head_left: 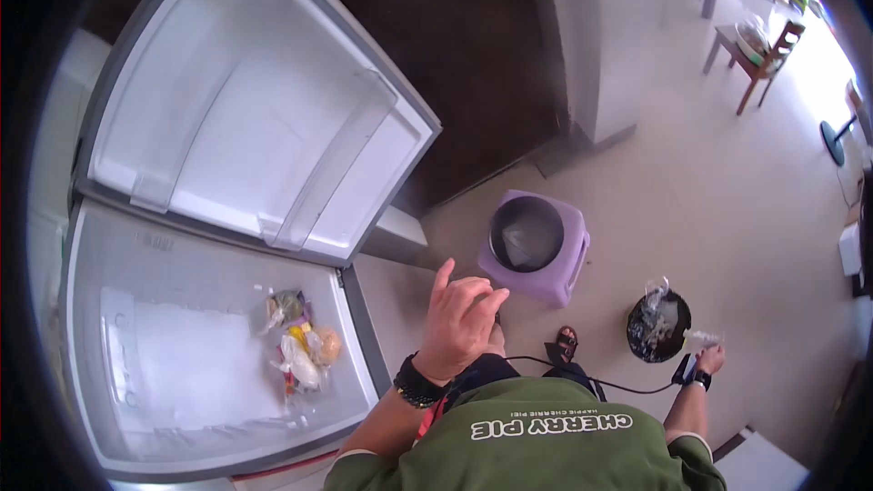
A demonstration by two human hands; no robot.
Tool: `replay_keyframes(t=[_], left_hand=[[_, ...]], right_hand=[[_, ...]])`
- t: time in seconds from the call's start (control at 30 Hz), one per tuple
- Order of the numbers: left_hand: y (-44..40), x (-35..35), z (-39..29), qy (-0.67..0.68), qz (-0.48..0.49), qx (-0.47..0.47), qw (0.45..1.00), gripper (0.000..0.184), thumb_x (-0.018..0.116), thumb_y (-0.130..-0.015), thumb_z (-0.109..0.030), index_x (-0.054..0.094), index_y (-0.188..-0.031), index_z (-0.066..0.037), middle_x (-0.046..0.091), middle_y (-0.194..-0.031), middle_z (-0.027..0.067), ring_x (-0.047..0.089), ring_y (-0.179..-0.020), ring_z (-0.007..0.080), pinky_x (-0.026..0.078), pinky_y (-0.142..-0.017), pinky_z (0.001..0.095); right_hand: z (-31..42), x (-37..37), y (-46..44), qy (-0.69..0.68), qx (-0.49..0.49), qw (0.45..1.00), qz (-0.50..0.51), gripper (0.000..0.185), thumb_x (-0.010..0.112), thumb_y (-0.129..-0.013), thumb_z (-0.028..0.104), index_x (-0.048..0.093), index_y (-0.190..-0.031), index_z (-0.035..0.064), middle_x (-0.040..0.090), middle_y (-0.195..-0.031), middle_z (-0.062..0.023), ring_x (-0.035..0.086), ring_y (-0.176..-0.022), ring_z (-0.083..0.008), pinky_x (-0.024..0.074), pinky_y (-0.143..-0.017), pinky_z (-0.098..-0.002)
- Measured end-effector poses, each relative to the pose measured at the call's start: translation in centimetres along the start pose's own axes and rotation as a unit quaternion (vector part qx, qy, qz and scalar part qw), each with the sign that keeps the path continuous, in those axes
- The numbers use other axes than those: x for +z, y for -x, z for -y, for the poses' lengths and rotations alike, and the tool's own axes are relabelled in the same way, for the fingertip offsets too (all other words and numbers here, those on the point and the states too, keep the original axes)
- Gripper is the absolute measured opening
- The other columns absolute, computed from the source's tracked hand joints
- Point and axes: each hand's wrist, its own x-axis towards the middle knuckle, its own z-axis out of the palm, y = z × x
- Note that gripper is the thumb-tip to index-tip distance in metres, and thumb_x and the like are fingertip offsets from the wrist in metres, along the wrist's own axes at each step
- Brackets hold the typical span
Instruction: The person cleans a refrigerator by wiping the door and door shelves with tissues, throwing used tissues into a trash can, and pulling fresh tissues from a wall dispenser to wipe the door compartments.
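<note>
My left hand [462, 323] is raised beside the open fridge, fingers apart and partly bent, with nothing in it. A dark beaded band circles that wrist. At the right, my right hand [711, 360] is closed on a crumpled clear plastic bag [698, 339], just beside a round black bin [684, 320]. Crumpled clear plastic [653, 309] fills part of the bin and sticks up over its rim. Several bagged food items [302, 350] lie together inside the fridge compartment [182, 345], to the left of my left hand.
The fridge door [264, 100] stands wide open at upper left. A dark round pan [527, 235] with a clear bag inside rests on a purple stool [570, 259] ahead. Farther back are a wooden chair [771, 59], a pillar [609, 64] and a fan base [832, 143].
</note>
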Motion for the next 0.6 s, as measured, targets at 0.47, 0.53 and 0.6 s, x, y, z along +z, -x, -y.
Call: replay_keyframes(t=[0.47,0.53,0.6], left_hand=[[1.2,2.8,2.9,0.201,0.006,-0.121,0.972,0.034,0.065,-0.079,-0.003,0.058,-0.112,-0.007,0.058,-0.104,0.0098,0.056,-0.098,0.0279,0.045,-0.094,0.0389],[0.4,3.4,3.4,0.250,0.018,-0.109,0.962,0.039,0.065,-0.080,-0.005,0.055,-0.117,-0.007,0.057,-0.112,0.0119,0.054,-0.105,0.0282,0.043,-0.095,0.0357],[-0.6,4.2,4.4,0.325,0.014,-0.095,0.941,0.045,0.066,-0.081,-0.010,0.051,-0.123,-0.008,0.053,-0.118,0.0119,0.051,-0.110,0.0276,0.043,-0.093,0.0367]], right_hand=[[15.2,-1.9,9.8,-0.257,-0.081,0.960,0.073,0.029,0.044,-0.096,0.025,0.058,-0.111,0.0038,0.066,-0.099,-0.0103,0.065,-0.082,-0.0197,0.0539,-0.063,-0.0319],[21.9,-1.8,16.4,-0.263,-0.124,0.935,0.205,0.023,0.044,-0.097,0.021,0.055,-0.108,0.0034,0.063,-0.094,-0.0066,0.062,-0.081,-0.0156,0.0516,-0.065,-0.0286],[27.4,-0.4,22.6,-0.266,-0.192,0.895,0.304,0.022,0.045,-0.096,0.020,0.056,-0.103,0.0018,0.062,-0.089,-0.0054,0.060,-0.078,-0.0134,0.0497,-0.066,-0.0269]])
